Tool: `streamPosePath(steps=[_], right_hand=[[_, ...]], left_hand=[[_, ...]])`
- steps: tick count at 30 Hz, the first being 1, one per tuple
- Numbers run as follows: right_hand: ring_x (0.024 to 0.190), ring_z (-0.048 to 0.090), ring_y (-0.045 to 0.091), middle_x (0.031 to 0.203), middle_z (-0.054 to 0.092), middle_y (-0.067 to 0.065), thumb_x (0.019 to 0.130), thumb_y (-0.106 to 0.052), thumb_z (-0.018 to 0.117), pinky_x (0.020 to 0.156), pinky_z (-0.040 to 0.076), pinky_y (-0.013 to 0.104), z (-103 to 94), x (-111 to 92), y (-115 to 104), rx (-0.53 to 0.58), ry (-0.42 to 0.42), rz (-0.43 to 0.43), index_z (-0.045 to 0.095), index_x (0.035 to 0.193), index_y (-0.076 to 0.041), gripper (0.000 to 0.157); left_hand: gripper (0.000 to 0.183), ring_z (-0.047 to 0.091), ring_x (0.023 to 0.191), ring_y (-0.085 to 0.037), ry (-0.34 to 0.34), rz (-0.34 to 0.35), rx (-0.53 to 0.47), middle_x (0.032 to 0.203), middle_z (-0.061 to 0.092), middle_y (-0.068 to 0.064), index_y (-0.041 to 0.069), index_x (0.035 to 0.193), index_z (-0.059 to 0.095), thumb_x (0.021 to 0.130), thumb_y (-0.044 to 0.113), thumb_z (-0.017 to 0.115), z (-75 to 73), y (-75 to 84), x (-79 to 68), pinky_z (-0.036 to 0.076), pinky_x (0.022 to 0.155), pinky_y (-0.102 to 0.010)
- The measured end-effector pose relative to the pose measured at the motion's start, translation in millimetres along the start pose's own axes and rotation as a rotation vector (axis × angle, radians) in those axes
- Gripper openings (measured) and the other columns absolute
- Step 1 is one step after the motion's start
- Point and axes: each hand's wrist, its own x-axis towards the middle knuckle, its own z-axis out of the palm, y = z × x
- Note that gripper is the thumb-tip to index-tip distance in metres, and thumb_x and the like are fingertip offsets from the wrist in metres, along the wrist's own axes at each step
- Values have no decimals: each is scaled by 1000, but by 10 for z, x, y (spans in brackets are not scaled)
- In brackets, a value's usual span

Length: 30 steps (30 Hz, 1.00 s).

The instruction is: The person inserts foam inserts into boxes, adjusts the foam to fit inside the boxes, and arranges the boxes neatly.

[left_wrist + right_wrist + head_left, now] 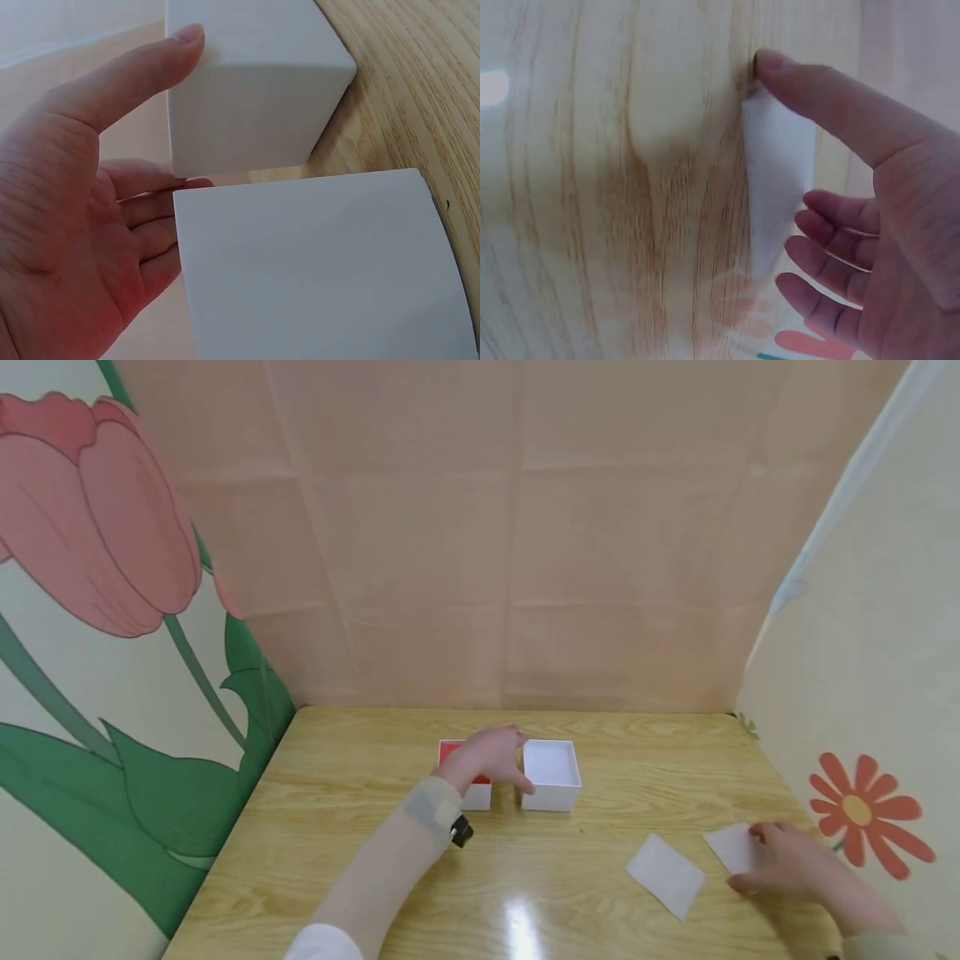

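In the head view, my left hand (491,753) reaches over a white box with a red interior (450,748). Its thumb and fingertips are at the near side of an open white box (551,764), spread along its left wall. The left wrist view has the thumb (161,60) straight against that box's (247,112) rim, the fingers loosely bent below. My right hand (791,864) hovers over or touches a white square sheet (729,846), partly covering it. In the right wrist view, thumb and fingers stand apart around the sheet (776,165); contact is unclear.
A second white square sheet (666,875) lies on the wooden table (337,827), left of the right hand. A pinkish-brown cloth backdrop (420,543) hangs at the back. Flower-printed panels (847,677) flank the table on both sides.
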Motion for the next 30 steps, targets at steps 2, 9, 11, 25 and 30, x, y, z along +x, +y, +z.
streamPosePath(steps=[2, 9, 11, 25, 30], right_hand=[[104, 64, 52, 112, 67, 30, 69, -65, 93, 87, 54, 67, -5, -6, 16, -16, 10, -10, 64, 122, 17, 102], [108, 58, 64, 119, 60, 44, 69, -65, 93, 86, 51, 73, -9, -36, 67, -19, 25, 11, 58, 126, 22, 110], [108, 58, 63, 117, 60, 43, 70, -65, 93, 87, 51, 73, -3, -27, 85, -11, 14, 19, 58, 125, 23, 110], [109, 62, 55, 122, 63, 36, 66, -60, 97, 88, 52, 70, 47, 82, 186, 56, 2, -2, 61, 131, 16, 106], [108, 63, 51, 119, 66, 32, 66, -62, 97, 89, 53, 67, 70, 115, 196, 73, 7, 2, 64, 127, 14, 103]], left_hand=[[100, 37, 156, -27, -2, 1, -2, 168, 42, -10, 13, 163, 47, 85, 62, 86, -3, 3, 0, 37, 123, -44], [100, 43, 152, -25, 1, -8, 5, 168, 43, -7, 15, 163, 47, 84, 63, 85, 6, -8, 16, 41, 120, -43], [101, 43, 152, -26, 1, -8, 3, 168, 43, -8, 14, 163, 47, 84, 63, 85, 10, -14, 26, 41, 120, -43], [102, 42, 153, -26, 0, -18, 2, 168, 42, -8, 14, 163, 47, 84, 64, 86, 41, -12, 46, 40, 121, -43], [102, 42, 153, -25, 1, -21, 5, 169, 41, -7, 14, 163, 47, 83, 65, 85, 47, -22, 42, 40, 121, -42]])
